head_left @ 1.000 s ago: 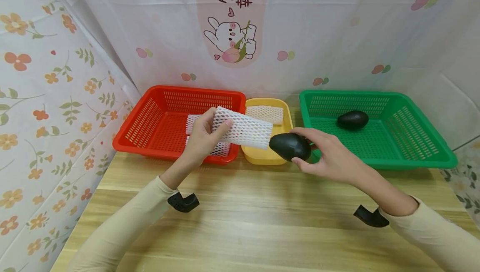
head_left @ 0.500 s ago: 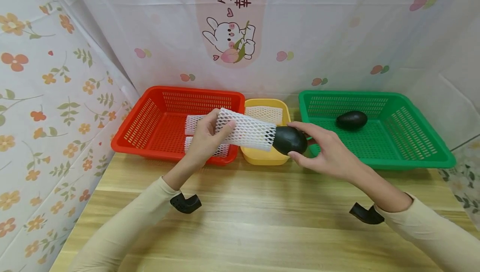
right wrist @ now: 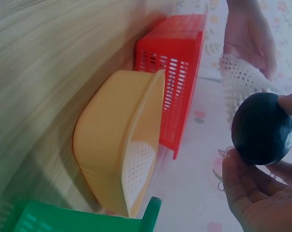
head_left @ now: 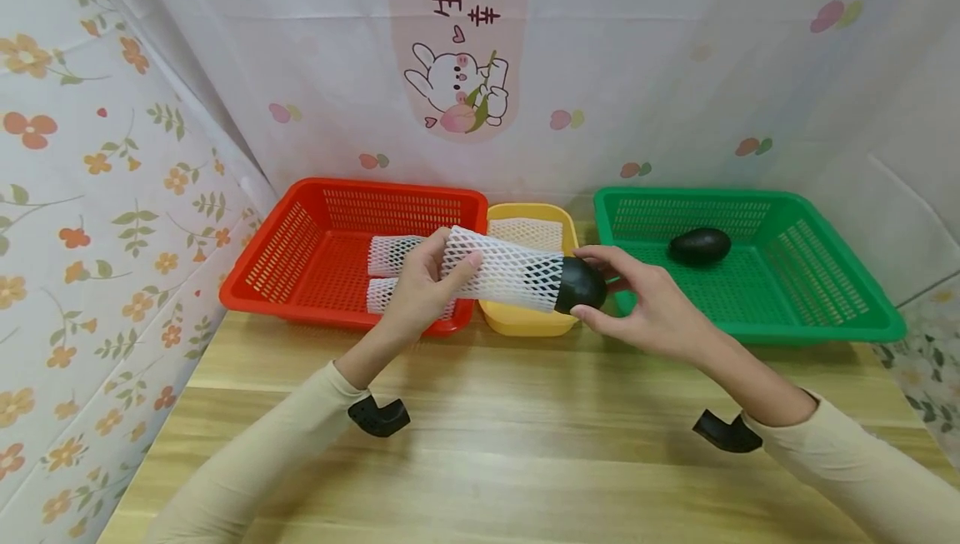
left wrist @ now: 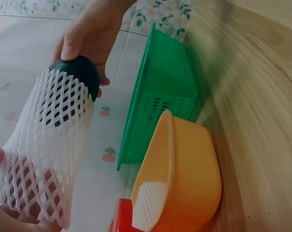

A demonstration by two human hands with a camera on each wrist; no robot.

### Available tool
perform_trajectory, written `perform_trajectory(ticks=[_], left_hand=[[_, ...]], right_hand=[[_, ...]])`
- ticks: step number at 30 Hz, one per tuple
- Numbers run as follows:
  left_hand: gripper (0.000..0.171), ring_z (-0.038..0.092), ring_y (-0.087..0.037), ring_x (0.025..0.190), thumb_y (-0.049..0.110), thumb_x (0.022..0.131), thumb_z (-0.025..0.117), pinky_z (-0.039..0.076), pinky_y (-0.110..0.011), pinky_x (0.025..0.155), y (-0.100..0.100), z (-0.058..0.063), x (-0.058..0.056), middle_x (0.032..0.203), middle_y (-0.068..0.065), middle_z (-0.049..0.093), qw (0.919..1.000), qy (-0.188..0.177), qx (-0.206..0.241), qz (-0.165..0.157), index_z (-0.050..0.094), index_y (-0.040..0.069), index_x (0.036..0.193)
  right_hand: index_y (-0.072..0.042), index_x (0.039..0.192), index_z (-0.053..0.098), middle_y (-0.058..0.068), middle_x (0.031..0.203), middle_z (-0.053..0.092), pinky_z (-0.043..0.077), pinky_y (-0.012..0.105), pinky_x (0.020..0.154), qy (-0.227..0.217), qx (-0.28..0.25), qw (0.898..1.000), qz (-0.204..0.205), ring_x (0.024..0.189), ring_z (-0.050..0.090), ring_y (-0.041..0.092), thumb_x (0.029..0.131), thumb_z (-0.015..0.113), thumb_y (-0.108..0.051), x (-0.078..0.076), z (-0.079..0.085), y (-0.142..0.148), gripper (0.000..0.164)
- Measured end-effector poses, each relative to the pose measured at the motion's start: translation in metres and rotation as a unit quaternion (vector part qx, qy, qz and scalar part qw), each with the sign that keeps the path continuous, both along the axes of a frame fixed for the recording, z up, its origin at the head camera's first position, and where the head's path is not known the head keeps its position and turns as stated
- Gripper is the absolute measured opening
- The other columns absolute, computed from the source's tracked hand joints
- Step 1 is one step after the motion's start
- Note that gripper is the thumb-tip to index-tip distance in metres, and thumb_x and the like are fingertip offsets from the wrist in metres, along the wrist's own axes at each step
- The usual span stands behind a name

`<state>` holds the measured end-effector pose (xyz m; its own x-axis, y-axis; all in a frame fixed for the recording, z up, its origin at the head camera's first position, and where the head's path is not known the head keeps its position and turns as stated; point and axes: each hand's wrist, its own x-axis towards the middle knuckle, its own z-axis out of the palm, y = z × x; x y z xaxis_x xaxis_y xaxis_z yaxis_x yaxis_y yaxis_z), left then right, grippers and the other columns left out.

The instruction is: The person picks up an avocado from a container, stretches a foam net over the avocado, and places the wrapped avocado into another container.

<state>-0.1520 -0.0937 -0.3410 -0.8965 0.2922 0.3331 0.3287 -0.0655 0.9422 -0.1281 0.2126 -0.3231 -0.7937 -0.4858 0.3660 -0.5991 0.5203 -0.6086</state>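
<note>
My left hand [head_left: 423,281] grips a white foam net sleeve [head_left: 506,271] by its left end, raised over the front of the baskets. A dark avocado [head_left: 583,284] is partly inside the sleeve's right end, its dark skin showing through the mesh in the left wrist view. Fingers and thumb of my right hand [head_left: 652,302] pinch the avocado's wide end, which sticks out of the sleeve. A second avocado [head_left: 699,246] lies in the green basket [head_left: 757,329]. Another foam net sleeve [head_left: 528,233] lies in the yellow bin [head_left: 525,323].
At the left stands a red basket [head_left: 300,311] holding two net-covered pieces, one of them a netted dark item [head_left: 390,254]. The yellow bin sits between the red and green baskets. A printed curtain [head_left: 315,52] hangs behind them, and the wooden table [head_left: 480,444] stretches in front.
The avocado's narrow end has gone from the sleeve's mouth to well inside it, as my right hand moved left. The sleeve has shifted slightly right with my left hand.
</note>
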Motion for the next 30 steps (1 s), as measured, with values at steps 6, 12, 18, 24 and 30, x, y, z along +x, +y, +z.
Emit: perform_trajectory(ticks=[6,12,18,24,30], left_hand=[[0.023,0.066,-0.027,0.093,0.008,0.101,0.064,0.058,-0.038,0.081,0.002,0.000,0.002,0.109,-0.015,0.066,1.0000,0.003,0.005,-0.008,0.058,-0.001,0.121],[0.023,0.066,-0.028,0.093,0.007,0.100,0.065,0.059,-0.039,0.080,0.005,0.001,0.002,0.109,-0.014,0.066,0.9999,0.011,0.006,-0.008,0.059,-0.001,0.121],[0.022,0.065,-0.027,0.093,0.008,0.100,0.065,0.058,-0.039,0.081,0.010,0.000,0.000,0.109,-0.013,0.066,0.9997,0.021,0.005,-0.005,0.059,0.000,0.120],[0.025,0.065,-0.026,0.093,0.008,0.100,0.065,0.058,-0.040,0.083,0.014,0.000,-0.002,0.110,-0.012,0.066,0.9996,0.028,0.006,-0.004,0.059,0.001,0.123],[0.026,0.065,-0.026,0.094,0.006,0.100,0.064,0.057,-0.039,0.084,0.015,-0.001,-0.003,0.110,-0.013,0.065,0.9995,0.028,0.012,-0.002,0.058,-0.001,0.124]], right_hand=[[-0.012,0.140,0.055,0.002,0.128,0.063,0.056,0.030,0.082,-0.017,-0.010,1.000,0.005,0.100,0.064,0.018,0.085,0.084,-0.015,0.000,-0.002,0.000,0.062],[-0.011,0.143,0.054,0.006,0.130,0.062,0.057,0.035,0.083,-0.035,-0.001,0.999,0.004,0.099,0.065,0.020,0.088,0.082,-0.019,0.001,0.001,-0.002,0.062],[-0.007,0.141,0.054,0.008,0.127,0.063,0.057,0.033,0.084,-0.038,-0.015,0.999,-0.008,0.099,0.065,0.019,0.087,0.083,-0.016,0.001,0.002,-0.006,0.062],[-0.005,0.138,0.055,0.009,0.123,0.064,0.054,0.022,0.082,-0.038,-0.040,0.998,-0.026,0.096,0.063,0.018,0.086,0.084,-0.013,0.001,0.001,-0.012,0.060],[-0.005,0.139,0.056,0.009,0.123,0.064,0.056,0.028,0.079,-0.037,-0.049,0.998,-0.034,0.094,0.063,0.019,0.086,0.084,-0.011,-0.001,-0.004,-0.015,0.061]])
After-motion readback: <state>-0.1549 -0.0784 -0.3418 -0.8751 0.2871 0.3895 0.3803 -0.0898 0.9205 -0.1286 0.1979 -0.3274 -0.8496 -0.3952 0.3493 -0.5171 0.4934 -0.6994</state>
